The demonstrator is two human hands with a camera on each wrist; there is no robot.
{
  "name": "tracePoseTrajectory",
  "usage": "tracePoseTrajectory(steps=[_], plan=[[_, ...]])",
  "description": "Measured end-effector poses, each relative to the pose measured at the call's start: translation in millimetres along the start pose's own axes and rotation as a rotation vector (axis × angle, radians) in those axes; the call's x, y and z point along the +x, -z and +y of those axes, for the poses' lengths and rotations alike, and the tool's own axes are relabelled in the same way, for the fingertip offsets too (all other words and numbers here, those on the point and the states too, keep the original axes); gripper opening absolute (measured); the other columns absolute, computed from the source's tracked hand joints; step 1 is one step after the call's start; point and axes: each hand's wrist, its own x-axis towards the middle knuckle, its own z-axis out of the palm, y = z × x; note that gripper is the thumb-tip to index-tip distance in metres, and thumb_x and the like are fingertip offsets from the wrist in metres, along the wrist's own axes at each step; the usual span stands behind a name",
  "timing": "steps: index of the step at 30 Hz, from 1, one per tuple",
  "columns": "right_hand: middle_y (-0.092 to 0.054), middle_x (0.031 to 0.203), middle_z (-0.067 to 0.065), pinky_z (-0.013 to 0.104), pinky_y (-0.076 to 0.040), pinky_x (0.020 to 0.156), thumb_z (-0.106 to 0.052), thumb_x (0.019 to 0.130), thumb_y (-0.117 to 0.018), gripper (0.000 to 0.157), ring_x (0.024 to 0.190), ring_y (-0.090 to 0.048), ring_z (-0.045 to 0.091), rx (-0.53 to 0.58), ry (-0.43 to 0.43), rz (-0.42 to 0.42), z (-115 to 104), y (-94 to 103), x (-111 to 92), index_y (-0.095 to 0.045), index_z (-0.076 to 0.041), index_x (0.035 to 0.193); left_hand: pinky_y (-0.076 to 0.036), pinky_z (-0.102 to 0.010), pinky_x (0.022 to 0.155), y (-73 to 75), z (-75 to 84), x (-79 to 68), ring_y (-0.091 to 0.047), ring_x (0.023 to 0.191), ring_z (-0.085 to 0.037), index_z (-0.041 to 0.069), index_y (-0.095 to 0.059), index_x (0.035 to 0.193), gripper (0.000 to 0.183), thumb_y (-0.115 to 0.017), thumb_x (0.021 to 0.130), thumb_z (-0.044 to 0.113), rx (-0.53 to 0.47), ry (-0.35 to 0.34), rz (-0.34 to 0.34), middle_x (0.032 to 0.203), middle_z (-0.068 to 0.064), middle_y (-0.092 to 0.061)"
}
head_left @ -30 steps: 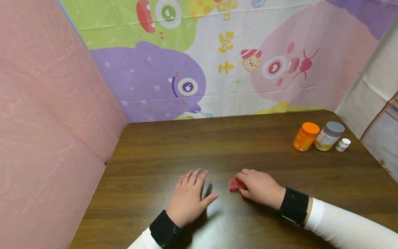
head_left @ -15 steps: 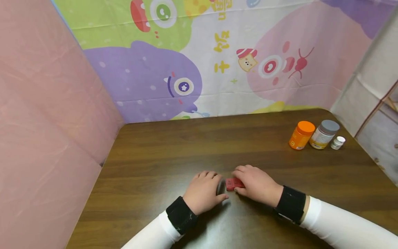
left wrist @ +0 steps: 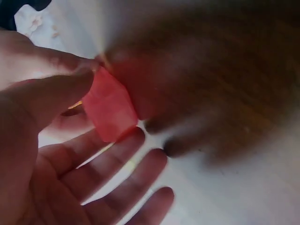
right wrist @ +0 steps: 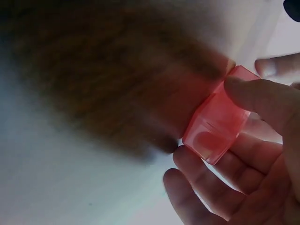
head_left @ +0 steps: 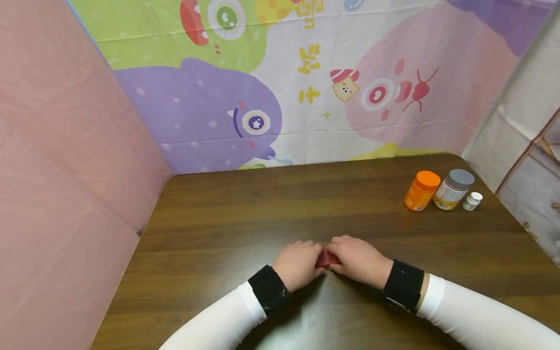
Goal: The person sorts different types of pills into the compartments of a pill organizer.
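A small red see-through plastic box (head_left: 327, 259) lies low at the table's surface between the two hands. Its left end is pinched by my left hand (head_left: 298, 265), thumb on one side and fingertips on the other. My right hand (head_left: 359, 260) grips the right end. In the left wrist view the red box (left wrist: 111, 105) sits between thumb and forefinger, the other fingers loosely spread. The right wrist view has the box (right wrist: 216, 119) between thumb and bent fingers, its faceted edges showing. From the head view, the fingers cover both ends of the box.
On the brown wooden table (head_left: 236, 209), an orange jar (head_left: 421, 191), a grey-lidded jar (head_left: 452, 190) and a small white bottle (head_left: 472, 201) stand close together at the back right. A cartoon-printed cloth (head_left: 306, 126) hangs behind the far edge.
My left hand has come in from the left, fingers first spread, and now pinches the red box's left end. The right hand has kept its grip with little movement.
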Motion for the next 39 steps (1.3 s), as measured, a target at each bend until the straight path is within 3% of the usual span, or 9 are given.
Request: tracePoseTrajectory(steps=[13,20,26,32,39], plan=[[-0.053,0.077,-0.004,0.029,-0.045,0.058,-0.033,0.081,-0.077,0.023,0.066,-0.047,0.013,0.02,0.002,0.008,-3.7,4.7,1.3,-0.07,-0.014,0.091,-0.051,-0.032,0.059,6.3,-4.6,0.9,-0.059,0.066,-0.012,0.017,-0.069,0.085,0.016,-0.072,0.087,0.032,-0.01,-0.108,0.072,0.071,0.004,-0.064],[-0.052,0.075,-0.006,0.028,-0.046,0.058,-0.029,0.082,-0.077,0.018,0.065,-0.046,0.012,0.026,-0.001,0.011,-2.3,5.5,0.7,-0.07,-0.015,0.089,-0.053,-0.032,0.065,6.8,-9.1,6.0,-0.062,0.07,-0.011,0.02,-0.071,0.091,0.018,-0.06,0.096,0.032,-0.093,-0.1,0.021,0.075,0.006,-0.068],[-0.051,0.074,-0.006,0.026,-0.044,0.057,-0.03,0.081,-0.078,0.023,0.064,-0.046,0.012,0.021,0.0,-0.01,-0.7,7.4,0.1,-0.07,-0.013,0.096,-0.054,-0.032,0.072,9.9,-18.5,16.6,-0.063,0.079,-0.008,0.021,-0.074,0.1,0.023,-0.055,0.099,0.032,-0.174,-0.031,-0.03,0.086,0.008,-0.071],[-0.05,0.073,-0.007,0.026,-0.041,0.055,-0.031,0.08,-0.078,0.025,0.063,-0.044,0.012,0.006,-0.001,-0.011,2.4,5.5,0.1,-0.069,-0.014,0.094,-0.053,-0.031,0.059,15.2,-21.4,32.9,-0.06,0.066,-0.008,0.022,-0.075,0.085,0.015,-0.064,0.093,0.029,-0.086,0.039,0.028,0.075,0.009,-0.069],[-0.049,0.072,-0.007,0.025,-0.04,0.055,-0.031,0.079,-0.079,0.024,0.063,-0.044,0.012,0.024,0.014,0.003,2.9,2.6,0.0,-0.069,-0.014,0.092,-0.049,-0.032,0.044,14.6,-17.2,43.7,-0.05,0.049,-0.012,0.021,-0.067,0.062,0.028,-0.064,0.089,0.022,0.069,0.059,0.006,0.059,0.004,-0.061]])
